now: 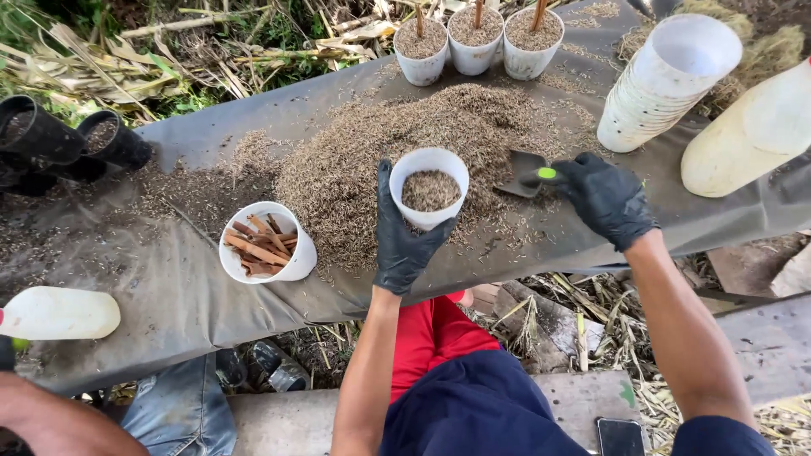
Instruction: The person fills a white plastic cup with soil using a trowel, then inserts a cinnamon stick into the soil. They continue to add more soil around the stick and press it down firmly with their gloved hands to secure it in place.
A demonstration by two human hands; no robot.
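Head view shows the left hand (404, 241), fingers wrapped around a half-filled white cup (429, 187) held upright over the bench (169, 287), the right hand (604, 198) gripping a small trowel (524, 173) at the husk pile (405, 143), filled cups (475, 35) beyond.

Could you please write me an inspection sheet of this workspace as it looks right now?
Surface: grey sheet over a bench, strewn with a husk pile.
Job's things: white cup, part-filled; small trowel.
Clutter: cup of sticks, three filled cups, stacked cups, two pale jugs, black pots.
Grippers: left hand, black-gloved, grips the cup; right hand, gloved, holds the trowel.
Cables: nothing seen.
Surroundings: dry stalks, a phone, another person's arm.
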